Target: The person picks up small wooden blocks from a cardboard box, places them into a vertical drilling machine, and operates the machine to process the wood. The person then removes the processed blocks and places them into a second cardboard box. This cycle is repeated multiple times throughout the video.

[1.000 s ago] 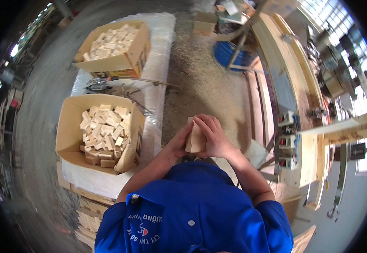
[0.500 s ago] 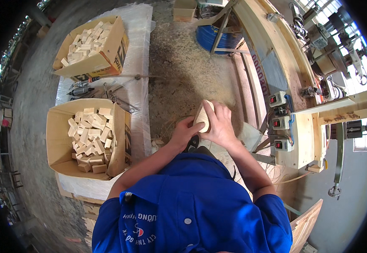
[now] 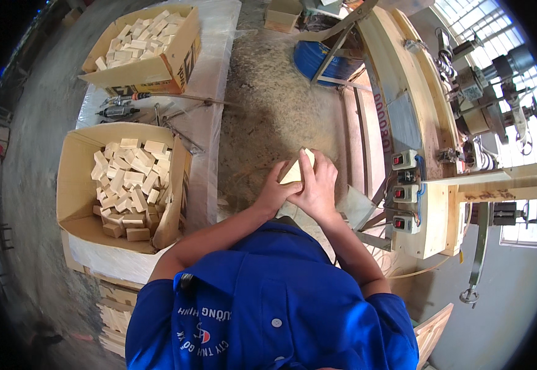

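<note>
A pale wooden block (image 3: 294,172) is held in front of my body, between both hands. My left hand (image 3: 272,191) grips it along its left side, fingers curled behind it. Around the right side and top edge wraps my right hand (image 3: 316,188), its thumb pointing up toward the block's upper corner. My fingers cover much of the block, so its full shape is hidden. To the left, an open cardboard box (image 3: 74,197) holds many small wooden blocks (image 3: 133,185).
A second cardboard box (image 3: 157,66) of blocks stands farther off on a plastic-covered surface (image 3: 203,132). Hand tools (image 3: 119,111) lie between the boxes. On the right is a wooden machine bench (image 3: 398,74) with red-button switches (image 3: 405,194). A blue drum (image 3: 317,61) stands beyond.
The block has turned in my hands, and now a flatter face shows. My left hand has closed farther round it. The view has shifted a little.
</note>
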A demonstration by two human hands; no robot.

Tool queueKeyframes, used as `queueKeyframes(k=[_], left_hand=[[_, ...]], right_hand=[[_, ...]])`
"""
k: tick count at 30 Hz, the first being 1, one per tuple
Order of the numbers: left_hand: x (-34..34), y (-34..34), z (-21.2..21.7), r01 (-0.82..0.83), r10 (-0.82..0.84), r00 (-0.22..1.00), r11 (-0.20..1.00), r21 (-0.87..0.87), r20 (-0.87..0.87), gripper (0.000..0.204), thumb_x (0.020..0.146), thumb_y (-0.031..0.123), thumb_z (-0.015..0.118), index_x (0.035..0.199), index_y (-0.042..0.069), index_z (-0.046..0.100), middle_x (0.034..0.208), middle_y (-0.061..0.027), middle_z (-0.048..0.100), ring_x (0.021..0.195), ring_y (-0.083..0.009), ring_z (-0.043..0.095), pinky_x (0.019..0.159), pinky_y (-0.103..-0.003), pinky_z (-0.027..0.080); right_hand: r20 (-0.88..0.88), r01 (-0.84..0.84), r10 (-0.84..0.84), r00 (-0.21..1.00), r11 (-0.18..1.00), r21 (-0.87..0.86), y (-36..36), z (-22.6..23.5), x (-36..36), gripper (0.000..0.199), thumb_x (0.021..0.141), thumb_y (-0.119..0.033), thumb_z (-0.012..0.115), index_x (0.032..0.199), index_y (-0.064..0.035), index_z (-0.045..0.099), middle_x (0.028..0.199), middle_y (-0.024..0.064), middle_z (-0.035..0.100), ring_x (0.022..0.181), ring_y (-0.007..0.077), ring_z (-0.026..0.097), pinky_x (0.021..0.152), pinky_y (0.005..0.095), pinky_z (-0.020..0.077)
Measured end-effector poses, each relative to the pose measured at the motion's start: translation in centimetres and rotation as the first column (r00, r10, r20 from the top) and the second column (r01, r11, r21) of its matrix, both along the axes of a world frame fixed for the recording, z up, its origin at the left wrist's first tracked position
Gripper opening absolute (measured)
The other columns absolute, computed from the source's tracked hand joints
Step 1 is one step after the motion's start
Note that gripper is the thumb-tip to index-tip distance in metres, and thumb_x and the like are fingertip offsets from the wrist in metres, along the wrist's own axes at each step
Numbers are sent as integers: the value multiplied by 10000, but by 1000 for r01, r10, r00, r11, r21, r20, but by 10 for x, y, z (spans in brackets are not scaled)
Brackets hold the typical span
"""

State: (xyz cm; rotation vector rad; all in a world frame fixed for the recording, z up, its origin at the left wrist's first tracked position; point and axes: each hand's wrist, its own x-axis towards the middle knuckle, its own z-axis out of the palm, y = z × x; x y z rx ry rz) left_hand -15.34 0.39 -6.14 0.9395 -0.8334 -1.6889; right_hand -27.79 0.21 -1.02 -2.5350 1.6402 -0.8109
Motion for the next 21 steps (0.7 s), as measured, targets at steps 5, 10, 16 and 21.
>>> queueKeyframes(k=[5, 10, 16, 21], left_hand=[[5, 1, -3, -17, 28, 989, 997, -73, 147, 622, 693, 47, 721, 1246, 30, 436, 1122, -77, 555, 1040, -150, 534, 878, -309, 448], [24, 1, 10, 232, -227, 971, 970, 69, -69, 490, 894, 356, 537, 1262, 43, 452, 1138, -91, 561, 1047, -157, 541, 892, -316, 443], [42, -11, 16, 596, -480, 680, 802, 36, -555, 570, 971, 485, 276, 1299, 45, 430, 1210, -106, 552, 1093, -206, 554, 954, -347, 434], [35, -8, 13, 601, -455, 645, 798, 40, -614, 439, 962, 363, 373, 1248, 44, 468, 1150, -108, 576, 1036, -201, 581, 925, -333, 454]], right_hand=[[25, -1, 2, 1000, 999, -43, 0, -1, 9, 876, 550, -215, 731, 1344, -78, 386, 1232, 216, 393, 1094, 390, 403, 906, 489, 322], [115, -43, 30, 993, 992, 116, 3, 2, -1, 958, 525, -245, 771, 1354, -29, 343, 1254, 234, 384, 1111, 403, 399, 937, 487, 324], [232, -236, 185, 955, 947, 218, 15, -4, -9, 1087, 487, -284, 824, 1378, -9, 263, 1312, 238, 356, 1181, 425, 370, 996, 501, 306], [231, -279, 238, 943, 947, 162, 17, -4, -8, 1113, 484, -248, 844, 1379, -17, 225, 1311, 256, 337, 1192, 428, 354, 997, 489, 326]])
